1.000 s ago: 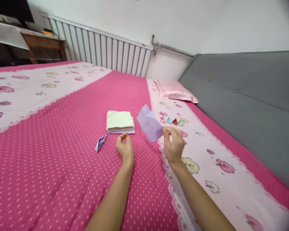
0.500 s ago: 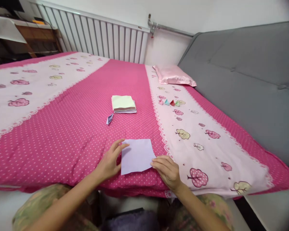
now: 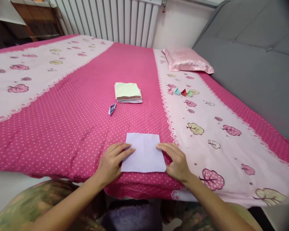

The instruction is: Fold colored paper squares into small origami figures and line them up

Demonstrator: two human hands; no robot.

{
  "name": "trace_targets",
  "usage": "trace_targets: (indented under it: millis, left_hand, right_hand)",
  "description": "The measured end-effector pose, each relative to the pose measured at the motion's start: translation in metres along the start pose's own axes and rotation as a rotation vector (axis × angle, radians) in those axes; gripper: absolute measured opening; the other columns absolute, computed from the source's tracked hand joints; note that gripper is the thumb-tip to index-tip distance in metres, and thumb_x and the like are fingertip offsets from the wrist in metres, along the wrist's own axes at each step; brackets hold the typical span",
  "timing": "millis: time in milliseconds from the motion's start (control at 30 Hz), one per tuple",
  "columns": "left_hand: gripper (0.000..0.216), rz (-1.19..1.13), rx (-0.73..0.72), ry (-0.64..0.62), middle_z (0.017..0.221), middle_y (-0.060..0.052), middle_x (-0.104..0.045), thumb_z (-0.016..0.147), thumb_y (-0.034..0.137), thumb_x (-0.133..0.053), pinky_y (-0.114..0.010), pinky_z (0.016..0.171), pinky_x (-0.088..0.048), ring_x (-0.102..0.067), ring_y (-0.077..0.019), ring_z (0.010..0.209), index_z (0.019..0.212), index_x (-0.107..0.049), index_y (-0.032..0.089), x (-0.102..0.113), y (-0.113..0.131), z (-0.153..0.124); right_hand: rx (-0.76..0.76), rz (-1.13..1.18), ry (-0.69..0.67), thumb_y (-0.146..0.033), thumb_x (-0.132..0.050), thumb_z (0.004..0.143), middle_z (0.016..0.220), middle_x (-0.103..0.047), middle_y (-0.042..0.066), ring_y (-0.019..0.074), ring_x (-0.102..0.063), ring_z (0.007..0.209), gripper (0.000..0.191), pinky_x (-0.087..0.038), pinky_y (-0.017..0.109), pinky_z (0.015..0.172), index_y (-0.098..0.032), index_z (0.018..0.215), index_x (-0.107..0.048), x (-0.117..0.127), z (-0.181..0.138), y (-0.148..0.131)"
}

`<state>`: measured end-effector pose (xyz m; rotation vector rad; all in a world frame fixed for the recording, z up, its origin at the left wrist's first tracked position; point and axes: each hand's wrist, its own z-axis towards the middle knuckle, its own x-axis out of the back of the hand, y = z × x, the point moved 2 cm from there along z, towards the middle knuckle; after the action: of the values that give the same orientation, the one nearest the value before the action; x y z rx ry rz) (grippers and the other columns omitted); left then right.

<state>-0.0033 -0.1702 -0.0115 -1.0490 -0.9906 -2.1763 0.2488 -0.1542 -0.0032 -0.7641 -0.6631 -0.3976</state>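
Note:
A plain pale-lilac sheet of paper (image 3: 144,157) lies at the near edge of the pink bedspread, its near side towards me. My left hand (image 3: 113,160) is at its left edge, two fingertips on top and the thumb by the lower left corner. At the right edge, my right hand (image 3: 177,160) has its fingertips on the paper and its thumb at the lower right corner. Beyond the sheet lies a small folded lilac paper piece (image 3: 112,109). Beside that is a stack of square paper (image 3: 128,91) with a pale yellow sheet on top.
Several small folded papers stand in a row on the white strip, among them a red one (image 3: 183,92) and a blue one (image 3: 177,91). A pink pillow (image 3: 188,60) rests against the grey headboard (image 3: 250,61). Behind the bed is a white radiator (image 3: 110,21).
My right hand has moved from pinching the paper's right corner to its right edge. My left fingers now rest on the sheet, which lies squarer to me. The view has tilted down.

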Motion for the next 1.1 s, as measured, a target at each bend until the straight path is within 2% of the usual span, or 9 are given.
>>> trace_targets:
  millis: [167,367,500,600,700,767,867,1000,1100]
  left_hand:
    - [0.033,-0.035,0.043,-0.02,0.106,-0.009,-0.065,0.082,0.019,-0.05,-0.042,0.084,-0.044,-0.058,-0.0238,0.094,0.111,-0.063,0.027,-0.002,-0.001,0.008]
    - [0.023,-0.262,0.116,0.129,0.098,-0.008,-0.068,0.079,0.019,-0.054,-0.042,0.086,-0.044,-0.058,-0.024,0.094,0.094,-0.071,0.025,0.017,0.008,0.028]
    - [0.016,-0.69,0.449,0.225,0.077,-0.007,-0.07,0.078,0.028,-0.059,-0.038,0.072,-0.051,-0.064,-0.0232,0.076,0.083,-0.072,0.021,0.04,0.026,0.05]
    - [0.034,-1.071,0.741,0.077,0.068,-0.009,-0.067,0.073,0.038,-0.063,-0.034,0.052,-0.052,-0.061,-0.0207,0.055,0.098,-0.066,0.015,0.033,0.028,0.053]
    - [0.054,-0.972,0.805,0.122,0.063,-0.003,-0.062,0.071,0.032,-0.065,-0.027,0.047,-0.049,-0.059,-0.0168,0.052,0.119,-0.049,0.014,0.016,0.012,0.041]
    - [0.053,-0.692,0.762,0.208,0.077,-0.005,-0.063,0.073,0.028,-0.061,-0.027,0.053,-0.05,-0.061,-0.0164,0.06,0.122,-0.045,0.016,0.01,0.0,0.029]
    - [0.034,-0.287,0.455,0.216,0.106,-0.011,-0.06,0.073,0.018,-0.055,-0.036,0.076,-0.051,-0.061,-0.0209,0.087,0.108,-0.059,0.019,0.017,-0.003,0.019]
    - [0.049,-0.237,-0.024,-0.16,0.124,-0.008,-0.056,0.065,0.007,-0.049,-0.041,0.1,-0.037,-0.048,-0.0241,0.117,0.109,-0.061,0.023,0.026,0.011,0.019]
    - [0.072,-0.225,-0.126,-0.369,0.138,-0.008,-0.044,0.058,0.009,-0.05,-0.045,0.107,-0.027,-0.039,-0.0261,0.127,0.129,-0.046,0.023,0.021,0.016,0.02]
  right_hand:
    - [-0.048,0.002,-0.059,-0.016,-0.055,0.079,0.099,-0.067,0.007,0.022,-0.06,0.09,0.026,-0.05,0.039,0.076,-0.026,0.098,-0.068,-0.008,0.007,0.011]
    - [-0.129,0.174,0.08,-0.016,-0.058,0.08,0.096,-0.068,0.006,0.0222,-0.06,0.09,0.019,-0.049,0.04,0.08,-0.026,0.091,-0.07,0.0,0.019,0.003]
    - [-0.415,0.443,0.105,-0.027,-0.059,0.081,0.082,-0.07,0.004,0.0209,-0.065,0.078,0.011,-0.053,0.035,0.072,-0.023,0.087,-0.068,0.013,0.033,-0.012]
    - [-0.625,0.73,0.029,-0.034,-0.06,0.081,0.085,-0.07,0.006,0.0206,-0.067,0.074,0.026,-0.055,0.034,0.067,-0.02,0.103,-0.058,0.008,0.029,-0.014]
    - [-0.776,0.758,-0.064,-0.033,-0.062,0.078,0.078,-0.069,0.005,0.0202,-0.067,0.067,0.049,-0.055,0.032,0.06,-0.018,0.12,-0.044,-0.004,0.015,-0.004]
    - [-0.779,0.59,-0.061,-0.032,-0.061,0.078,0.074,-0.067,0.003,0.019,-0.066,0.063,0.055,-0.054,0.03,0.054,-0.018,0.126,-0.039,-0.007,0.007,0.004]
    - [-0.616,0.219,0.036,-0.028,-0.059,0.079,0.094,-0.066,0.01,0.0174,-0.063,0.064,0.049,-0.053,0.031,0.058,-0.02,0.125,-0.044,0.005,0.005,0.011]
    - [-0.304,0.04,-0.012,-0.015,-0.048,0.083,0.106,-0.062,0.008,0.023,-0.058,0.097,0.026,-0.05,0.04,0.082,-0.024,0.101,-0.064,0.027,0.014,0.01]
    - [-0.124,0.065,-0.239,-0.005,-0.044,0.079,0.11,-0.062,0.006,0.0233,-0.053,0.108,0.039,-0.044,0.045,0.093,-0.027,0.104,-0.064,0.03,0.016,0.007]
